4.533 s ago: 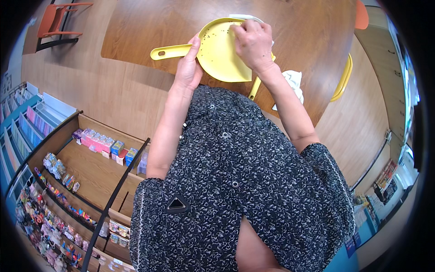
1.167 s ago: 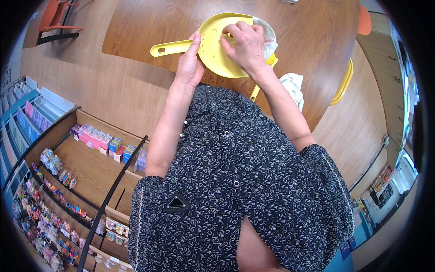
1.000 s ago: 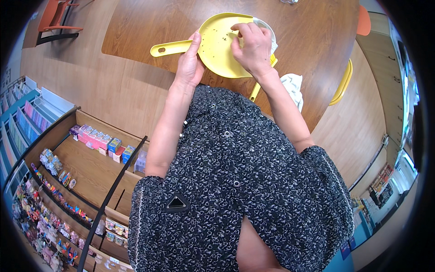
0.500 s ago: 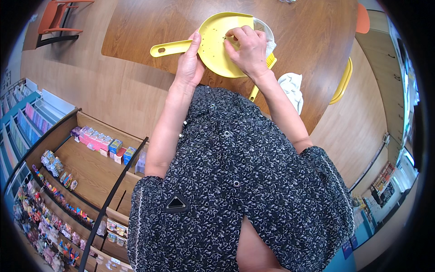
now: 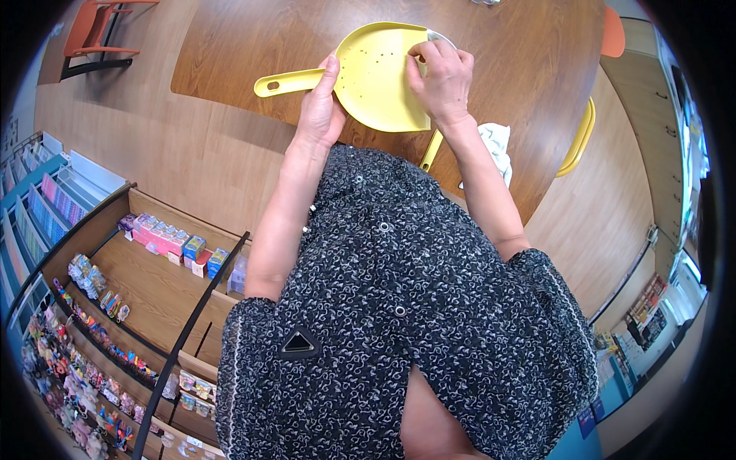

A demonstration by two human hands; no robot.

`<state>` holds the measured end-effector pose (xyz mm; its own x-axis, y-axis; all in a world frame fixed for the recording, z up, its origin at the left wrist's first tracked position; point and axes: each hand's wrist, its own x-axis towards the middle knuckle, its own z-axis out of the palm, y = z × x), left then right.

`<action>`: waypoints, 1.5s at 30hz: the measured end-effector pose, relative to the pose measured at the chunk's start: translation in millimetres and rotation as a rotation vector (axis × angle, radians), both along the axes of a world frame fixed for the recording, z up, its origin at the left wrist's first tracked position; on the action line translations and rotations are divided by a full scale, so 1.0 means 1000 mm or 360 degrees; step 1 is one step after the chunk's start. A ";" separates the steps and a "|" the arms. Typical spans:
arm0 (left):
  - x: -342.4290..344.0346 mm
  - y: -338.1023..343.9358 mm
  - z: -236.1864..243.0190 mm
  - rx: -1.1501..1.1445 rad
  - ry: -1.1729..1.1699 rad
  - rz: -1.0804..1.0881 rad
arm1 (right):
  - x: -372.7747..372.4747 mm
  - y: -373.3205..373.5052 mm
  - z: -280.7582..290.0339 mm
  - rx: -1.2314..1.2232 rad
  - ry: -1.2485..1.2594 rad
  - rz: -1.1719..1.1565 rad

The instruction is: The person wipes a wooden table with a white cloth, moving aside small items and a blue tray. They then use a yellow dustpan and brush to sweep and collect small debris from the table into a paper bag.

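A yellow dustpan (image 5: 372, 96) is held out over the table, its handle pointing left. My left hand (image 5: 322, 107) grips its left side by the base of the handle, thumb on top. Small dark crumbs (image 5: 379, 55) lie scattered on the pan. My right hand (image 5: 445, 80) is over the pan's right edge, thumb and forefinger pinched together; what lies between them, if anything, cannot be made out. Behind that hand, a whitish rounded thing (image 5: 438, 36) is mostly hidden. Below the pan, the yellow brush handle (image 5: 431, 149) shows, partly covered by my right wrist.
The brown wooden table (image 5: 253, 46) spreads under the pan. A white cloth (image 5: 497, 149) lies right of my right forearm. A yellow chair (image 5: 580, 138) and orange chair (image 5: 96, 34) stand around the table. Shelves with small goods (image 5: 165, 238) are at lower left.
My right hand has moved right, from over the middle of the dustpan to its right edge, uncovering more crumbs. My left hand and the dustpan have hardly moved.
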<state>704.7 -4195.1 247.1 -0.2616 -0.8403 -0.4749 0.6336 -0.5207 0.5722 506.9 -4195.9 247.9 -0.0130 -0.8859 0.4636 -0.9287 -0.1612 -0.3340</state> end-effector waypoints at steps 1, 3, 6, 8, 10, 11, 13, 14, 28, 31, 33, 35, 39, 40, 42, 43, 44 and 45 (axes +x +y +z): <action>0.000 0.000 0.000 0.0003 0.0004 0.0001 | 0.002 0.000 0.000 -0.0004 -0.0038 0.0057; 0.000 0.000 0.001 0.0005 0.0007 0.0003 | 0.010 -0.003 0.001 0.0015 -0.0149 0.0140; -0.001 0.001 0.004 -0.0035 0.0022 0.0012 | 0.021 -0.005 0.004 0.0049 -0.0219 0.0210; -0.001 0.001 0.005 0.0004 0.0013 0.0020 | 0.027 -0.008 0.005 0.0077 -0.0234 0.0243; -0.002 0.000 0.005 0.0000 0.0025 0.0037 | 0.028 -0.011 0.005 0.0063 -0.0170 0.0262; -0.001 0.000 0.005 -0.0004 0.0030 0.0058 | 0.026 -0.012 0.004 0.0039 -0.0127 0.0252; -0.001 0.001 0.003 0.0001 0.0021 0.0061 | 0.019 -0.013 0.002 -0.0008 -0.0040 0.0238; 0.000 0.002 0.002 0.0007 0.0006 0.0041 | 0.014 -0.012 0.001 0.0040 -0.0006 0.0183; 0.000 0.003 0.007 -0.0017 0.0003 0.0027 | 0.017 -0.014 0.000 0.0029 -0.0102 0.0225; 0.000 0.004 0.009 -0.0032 -0.0017 0.0027 | 0.018 -0.016 -0.001 0.0052 -0.0095 0.0236; 0.001 0.005 0.007 -0.0039 -0.0046 0.0024 | 0.015 -0.016 -0.002 0.0070 -0.0045 0.0244; 0.001 0.005 0.005 -0.0027 -0.0053 0.0018 | 0.011 -0.015 -0.001 0.0077 0.0063 0.0162; 0.001 0.005 0.000 0.0040 -0.0007 0.0020 | 0.003 -0.013 0.003 0.0118 0.0189 -0.0120; 0.001 0.005 -0.001 0.0033 0.0006 0.0033 | 0.004 -0.013 0.004 0.0027 0.0137 0.0002; 0.001 0.003 0.000 0.0000 0.0042 0.0052 | 0.008 -0.014 0.005 -0.0049 0.0020 0.0167; 0.001 0.003 0.001 0.0007 0.0041 0.0049 | 0.011 -0.014 0.005 -0.0081 0.0008 0.0200; 0.001 0.003 0.002 0.0012 0.0040 0.0049 | 0.014 -0.015 0.005 -0.0063 -0.0017 0.0182; 0.001 0.003 0.003 0.0008 0.0038 0.0052 | 0.017 -0.016 0.005 -0.0041 -0.0046 0.0185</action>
<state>705.6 -4192.0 250.4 -0.2457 -0.8462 -0.4729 0.6638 -0.5024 0.5541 524.0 -4211.5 252.8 0.0755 -0.8701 0.4871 -0.8934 -0.2760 -0.3546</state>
